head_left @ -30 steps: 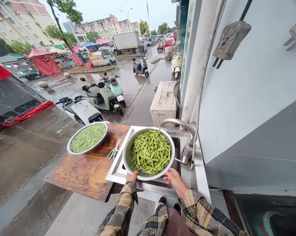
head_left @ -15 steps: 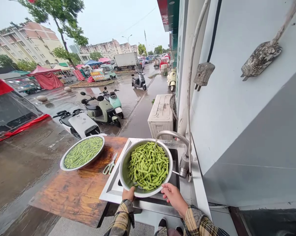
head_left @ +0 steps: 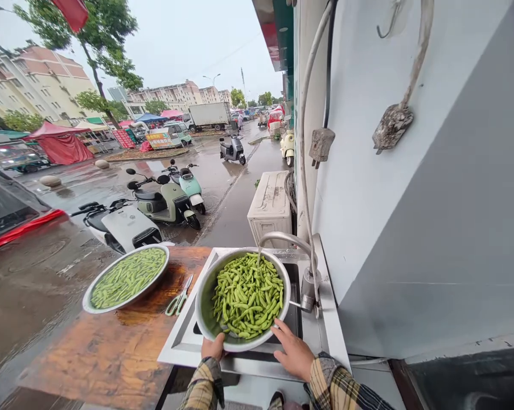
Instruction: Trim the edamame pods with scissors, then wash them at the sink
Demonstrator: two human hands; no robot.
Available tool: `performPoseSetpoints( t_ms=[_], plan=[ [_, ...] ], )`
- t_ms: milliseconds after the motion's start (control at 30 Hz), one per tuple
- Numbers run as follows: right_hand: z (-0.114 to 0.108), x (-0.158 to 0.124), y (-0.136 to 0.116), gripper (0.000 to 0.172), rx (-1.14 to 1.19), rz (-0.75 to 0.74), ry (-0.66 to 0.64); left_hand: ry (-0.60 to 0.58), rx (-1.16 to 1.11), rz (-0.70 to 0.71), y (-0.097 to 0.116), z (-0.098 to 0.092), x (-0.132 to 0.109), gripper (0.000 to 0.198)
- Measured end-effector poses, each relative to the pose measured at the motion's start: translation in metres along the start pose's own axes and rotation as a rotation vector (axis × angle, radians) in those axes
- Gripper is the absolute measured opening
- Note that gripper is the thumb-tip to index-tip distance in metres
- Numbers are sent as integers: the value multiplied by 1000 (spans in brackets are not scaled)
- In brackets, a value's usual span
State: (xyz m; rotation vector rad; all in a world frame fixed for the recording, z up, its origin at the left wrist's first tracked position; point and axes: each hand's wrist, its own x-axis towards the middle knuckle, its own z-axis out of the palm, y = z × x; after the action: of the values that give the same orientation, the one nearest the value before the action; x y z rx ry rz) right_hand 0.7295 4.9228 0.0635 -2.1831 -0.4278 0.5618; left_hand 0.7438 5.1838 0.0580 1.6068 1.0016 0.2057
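Note:
A metal bowl of green pods rests over the steel sink, under a curved faucet with water running from it. My left hand grips the bowl's near left rim, thumb at the edge. By the near right rim is my right hand, its fingers apart and fingertips at the rim, holding nothing. A second bowl, with pods in water, stands on the wooden table. Green-handled scissors lie between the two bowls.
A grey wall with hanging plugs stands close on the right. Behind the sink is a white boxy unit. Parked scooters stand beyond the table on wet ground.
The view has turned right, so the bowls and sink appear further left. My right hand's fingers have spread from a more curled pose at the rim. My left hand still grips the bowl.

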Motion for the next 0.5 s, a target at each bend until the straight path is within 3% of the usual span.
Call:
performPoseSetpoints(
  t_ms=[67,333,500],
  plan=[
    [-3,-2,-3,67,-6,-1,-10,-32,-55,-91,3,2,-1,42],
    [-8,-5,-4,63,-6,24,-58,-17,-95,-148,-15,4,14,51],
    [-11,-1,-5,54,-48,-1,15,-13,-131,-164,-21,7,17,52]
  ],
)
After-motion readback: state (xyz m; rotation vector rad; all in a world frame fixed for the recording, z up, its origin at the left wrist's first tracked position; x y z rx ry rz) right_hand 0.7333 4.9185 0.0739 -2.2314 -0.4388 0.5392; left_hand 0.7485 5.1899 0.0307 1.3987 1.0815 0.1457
